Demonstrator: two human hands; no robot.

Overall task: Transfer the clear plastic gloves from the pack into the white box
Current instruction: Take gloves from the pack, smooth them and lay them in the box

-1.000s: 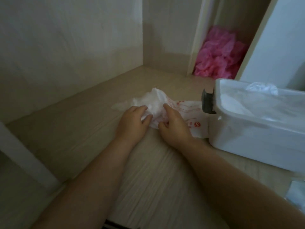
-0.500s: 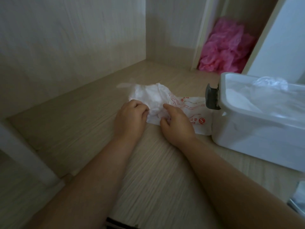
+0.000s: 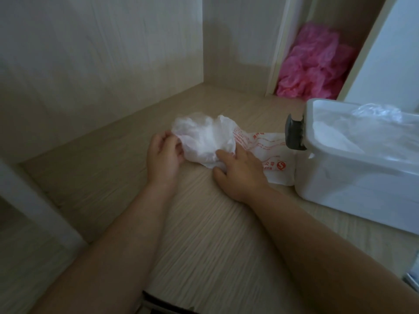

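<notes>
Just left of the white box (image 3: 340, 196), the red-printed pack (image 3: 269, 152) lies flat on the shelf with its far end touching the box wall, and the wad of clear gloves (image 3: 204, 137) bulges out of its mouth on the side away from the box, still well outside the rim. Your left hand (image 3: 163, 155), on the wad's side farthest from the box, has its fingers curled and pinching the film. Your right hand (image 3: 240, 171), between wad and box, lies on the pack's mouth with fingers fairly straight and slightly apart, pressing it down. Whether the thumb hooks under the edge cannot be told. The risk is that this thin, slippery film comes away piecemeal: pull from that one pinch and a few gloves may peel off while the rest stay in the pack, or the whole pack may slide out from under your flat hand. On the carry over, a trailing glove could also snag on the grey latch (image 3: 294, 134) on the box's near end. Compared with a second ago, your left hand has moved off the top of the wad to its outer edge, and the wad stands fuller and further out of the pack.
</notes>
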